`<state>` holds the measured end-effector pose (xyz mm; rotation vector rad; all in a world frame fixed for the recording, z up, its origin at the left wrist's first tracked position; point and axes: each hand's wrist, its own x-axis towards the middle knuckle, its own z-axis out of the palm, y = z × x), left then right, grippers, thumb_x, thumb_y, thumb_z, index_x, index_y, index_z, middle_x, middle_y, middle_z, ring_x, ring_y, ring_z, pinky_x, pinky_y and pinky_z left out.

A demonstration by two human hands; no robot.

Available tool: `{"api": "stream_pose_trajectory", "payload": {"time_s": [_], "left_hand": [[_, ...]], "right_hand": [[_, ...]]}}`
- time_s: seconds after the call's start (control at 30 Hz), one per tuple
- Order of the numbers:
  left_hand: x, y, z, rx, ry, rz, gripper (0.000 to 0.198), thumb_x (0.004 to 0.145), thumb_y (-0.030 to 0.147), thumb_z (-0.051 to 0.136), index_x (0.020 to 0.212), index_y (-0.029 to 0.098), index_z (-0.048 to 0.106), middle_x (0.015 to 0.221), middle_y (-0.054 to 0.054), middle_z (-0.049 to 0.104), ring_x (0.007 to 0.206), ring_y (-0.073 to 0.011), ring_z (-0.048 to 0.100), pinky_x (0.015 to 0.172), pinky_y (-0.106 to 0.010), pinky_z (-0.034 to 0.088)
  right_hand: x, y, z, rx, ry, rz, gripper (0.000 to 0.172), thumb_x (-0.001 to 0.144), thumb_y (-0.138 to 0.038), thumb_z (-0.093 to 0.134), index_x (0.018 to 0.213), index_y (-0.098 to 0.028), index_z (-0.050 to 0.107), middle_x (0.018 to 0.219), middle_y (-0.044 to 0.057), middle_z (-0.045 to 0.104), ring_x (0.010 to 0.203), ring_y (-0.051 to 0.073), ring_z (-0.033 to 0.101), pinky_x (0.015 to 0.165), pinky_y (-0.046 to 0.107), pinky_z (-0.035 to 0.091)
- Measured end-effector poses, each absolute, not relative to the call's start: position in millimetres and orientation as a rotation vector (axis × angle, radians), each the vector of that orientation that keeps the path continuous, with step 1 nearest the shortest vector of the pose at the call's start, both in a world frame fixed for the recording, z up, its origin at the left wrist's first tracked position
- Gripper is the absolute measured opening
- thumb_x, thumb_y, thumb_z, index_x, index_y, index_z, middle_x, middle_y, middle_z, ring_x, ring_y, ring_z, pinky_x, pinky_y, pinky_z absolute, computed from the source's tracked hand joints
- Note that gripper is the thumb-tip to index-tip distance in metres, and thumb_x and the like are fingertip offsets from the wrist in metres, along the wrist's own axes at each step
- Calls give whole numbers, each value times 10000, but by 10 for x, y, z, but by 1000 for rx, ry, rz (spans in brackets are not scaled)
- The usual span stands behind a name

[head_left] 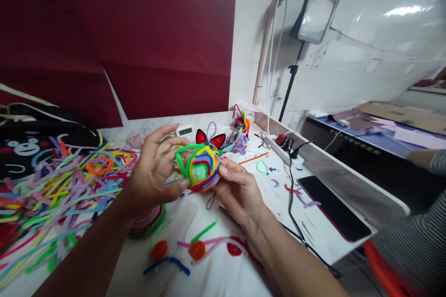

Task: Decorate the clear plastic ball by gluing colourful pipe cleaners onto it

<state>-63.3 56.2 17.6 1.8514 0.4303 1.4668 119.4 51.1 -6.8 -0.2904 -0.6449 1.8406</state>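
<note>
Raised over the white table, a rounded craft figure of coloured pipe cleaners [199, 167] is gripped from both sides. My left hand [153, 167] has its thumb on the lower left of the figure and its fingers behind a green loop. Thumb and fingers of my right hand [240, 188] close on the figure's right edge. Red wing shapes with black outlines [211, 139] and a purple loop [211, 129] show just above it. Below my hands lie orange coiled discs [197, 250], a red disc [234, 246], a blue pipe cleaner [167, 264] and a short green piece [204, 232].
A heap of loose pipe cleaners [69, 195] covers the left side. Behind stand a small digital timer [184, 131] and another pipe-cleaner figure [240, 132]. On the right are a power strip [284, 151] with cables, a phone [332, 209], and a person's striped sleeve [437, 162].
</note>
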Motion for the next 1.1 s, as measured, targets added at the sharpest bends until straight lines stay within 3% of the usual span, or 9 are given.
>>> {"api": "stream_pose_trajectory", "payload": {"time_s": [0.4, 0.77, 1.1], "left_hand": [[-600, 564, 143, 1827, 449, 1451, 927, 668, 2, 797, 1452, 343, 439, 1211, -37, 557, 1033, -117, 631, 893, -196, 550], [-584, 571, 181, 1735, 417, 1456, 812, 712, 153, 859, 1407, 360, 495, 1125, -14, 582, 928, -101, 644, 829, -206, 577], [-583, 572, 174, 1702, 423, 1438, 830, 713, 166, 861, 1421, 328, 459, 1136, -24, 594, 934, -125, 659, 818, -233, 584]], "right_hand": [[1193, 517, -76, -310, -576, 1821, 222, 476, -198, 880, 610, -126, 719, 633, 4, 686, 610, 97, 612, 656, 194, 517], [1174, 476, -41, -320, -621, 1827, 270, 499, -252, 910, 695, -141, 761, 711, 14, 730, 619, 105, 608, 632, 209, 517], [1180, 476, -42, -315, -620, 1817, 281, 513, -251, 899, 732, -137, 764, 701, 14, 710, 636, 108, 597, 656, 209, 508]]}}
